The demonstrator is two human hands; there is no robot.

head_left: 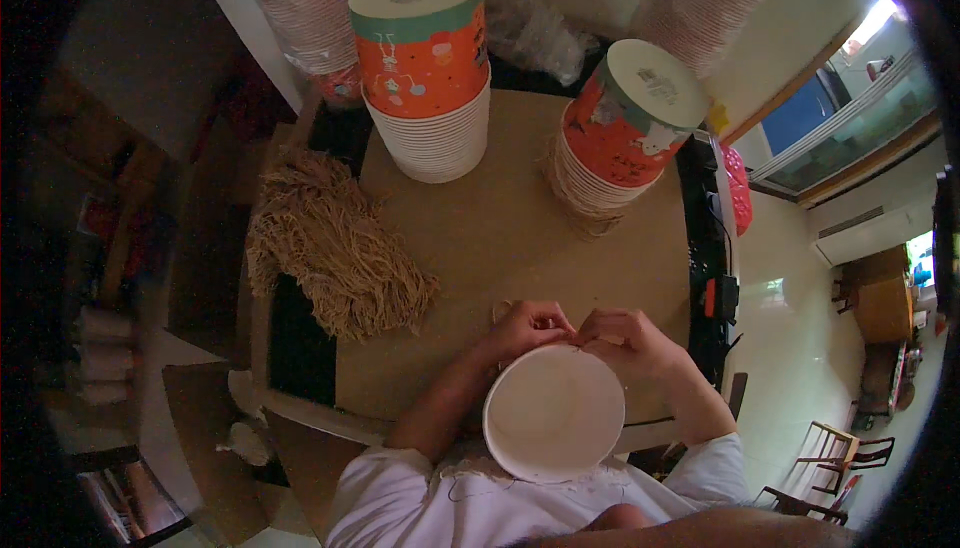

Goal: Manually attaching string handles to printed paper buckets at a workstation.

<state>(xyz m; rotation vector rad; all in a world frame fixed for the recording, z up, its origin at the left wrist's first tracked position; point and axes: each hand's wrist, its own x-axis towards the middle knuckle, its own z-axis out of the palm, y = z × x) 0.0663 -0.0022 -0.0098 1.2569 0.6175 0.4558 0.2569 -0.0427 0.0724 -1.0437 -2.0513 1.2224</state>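
Note:
A white paper bucket [553, 416] rests against my lap, its open mouth facing up toward me. At its far rim my left hand [533, 329] and my right hand [628, 335] meet, fingertips pinched close together. What is between the fingers is too small to make out. A thin tan strand of twine [497, 310] curls out beside my left hand. To the left on the table lies a thick heap of tan twine pieces [335, 248].
Two upside-down stacks of orange-and-green printed buckets stand farther back, a left stack [420, 78] and a right stack [625, 133] with twine hanging at its rims. Plastic-wrapped stacks [300, 8] sit behind. A cardboard sheet [470, 248] covers the table. Chairs [845, 448] stand at right.

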